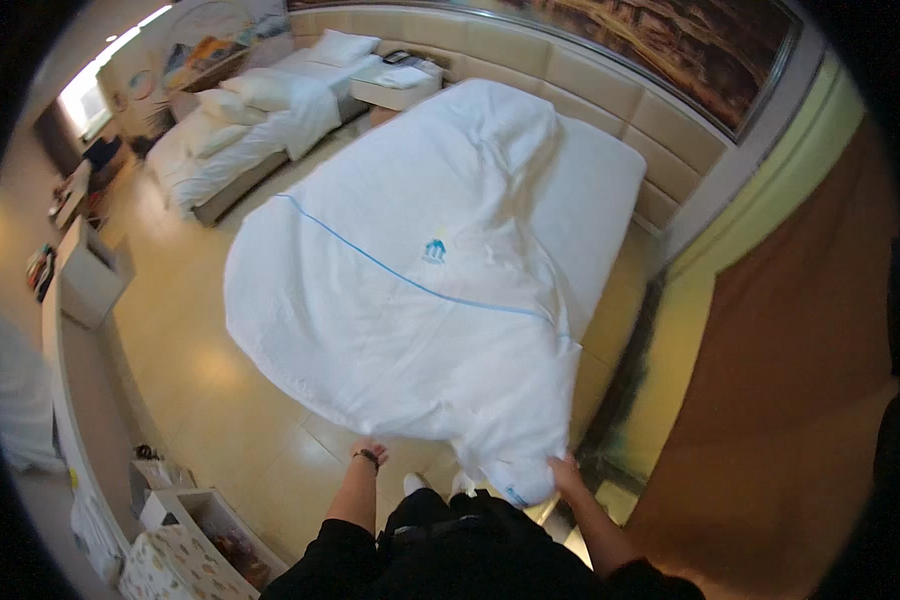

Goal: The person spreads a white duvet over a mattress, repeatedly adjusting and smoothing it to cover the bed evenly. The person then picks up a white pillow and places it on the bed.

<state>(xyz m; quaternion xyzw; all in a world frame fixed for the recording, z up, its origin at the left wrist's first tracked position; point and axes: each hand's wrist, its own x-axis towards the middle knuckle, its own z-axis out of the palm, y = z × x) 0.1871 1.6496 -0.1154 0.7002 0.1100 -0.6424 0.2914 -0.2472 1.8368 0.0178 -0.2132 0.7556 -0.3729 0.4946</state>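
A white duvet with a thin blue stripe and a blue printed emblem lies spread over the near bed. It is rumpled along its right side, and its near corner hangs down before me. My right hand grips that edge at the lower right. My left hand, with a dark bracelet at the wrist, is at the duvet's near edge; whether its fingers hold the cloth is unclear. White bedding on the mattress shows to the right of the duvet.
Beyond stands a second bed with piled white bedding, and a nightstand between the beds. A padded headboard lines the wall. At left are a long counter and an open drawer. A brown curtain hangs at right.
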